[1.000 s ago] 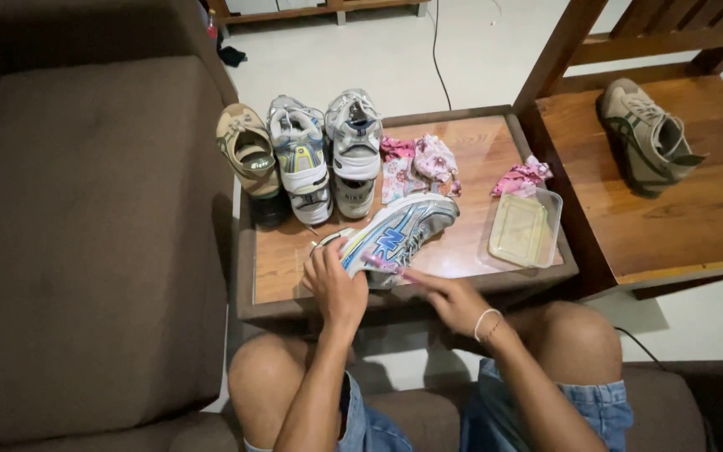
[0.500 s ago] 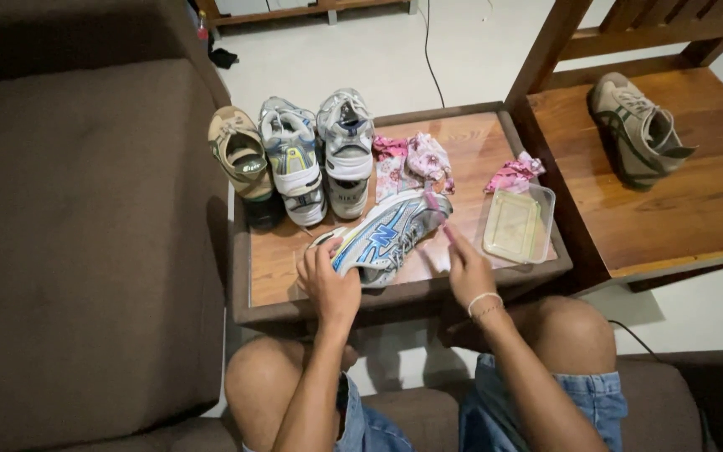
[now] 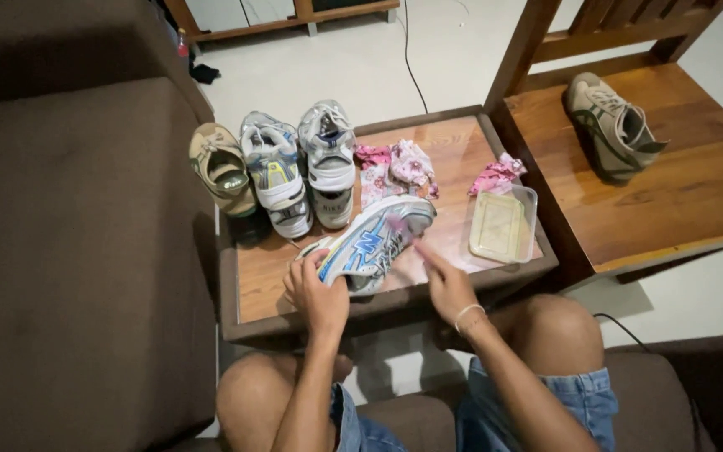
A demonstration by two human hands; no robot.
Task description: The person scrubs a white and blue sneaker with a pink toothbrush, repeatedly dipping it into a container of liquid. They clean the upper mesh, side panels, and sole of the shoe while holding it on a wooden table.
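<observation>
- Silver-grey mesh with blue trim makes up the one sneaker [image 3: 374, 243] being handled; it lies tilted on its side on the small wooden table [image 3: 453, 151], toe pointing away and to the right, white sole edge showing near the heel.
- The left hand [image 3: 318, 289] is closed around the sneaker's heel end, fingers wrapped over the rim.
- The right hand [image 3: 445, 285] reaches toward the sneaker's side; a thin pink object sits at its fingertips, but it is too blurred to tell what it is or how tightly it is held. A light band circles that wrist.
- Three more shoes stand in a row at the table's far left: one tan shoe [image 3: 221, 172] and two grey sneakers [image 3: 276, 172] [image 3: 328, 159].
- Two bunches of pink patterned cloth: one [image 3: 395, 167] just beyond the held sneaker, one [image 3: 495, 176] beside the tray.
- One clear plastic tray [image 3: 502, 224] rests on the table's right side.
- One beige shoe with dark stripes [image 3: 612, 125] lies apart on a wooden bench [image 3: 696, 192].
</observation>
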